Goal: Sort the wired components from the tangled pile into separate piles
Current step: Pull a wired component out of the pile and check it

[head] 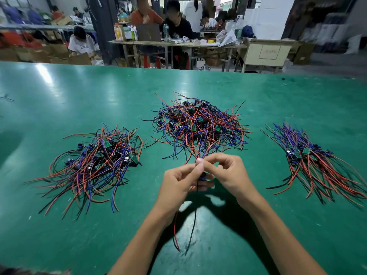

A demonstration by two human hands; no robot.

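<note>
Spreading wide, glossy green tabletop (59,92) fills a workshop w/ people at benches behind. Left hand (179,180) & right hand (228,171) meet at centre, fingers curled, both pinching one wired component (202,175); its thin red & black leads dangle below the hands. Tangled pile (198,124) sits just beyond the hands; loose pile (93,161) left of them, combed pile (313,163) right.

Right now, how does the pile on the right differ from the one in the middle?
The right pile lies combed, its wires running roughly one way; the middle pile is a tangled mound with wires looping every way. The middle pile looks bulkier and taller, the right pile flatter. Both hold red, blue and black wires on small green boards.
</note>
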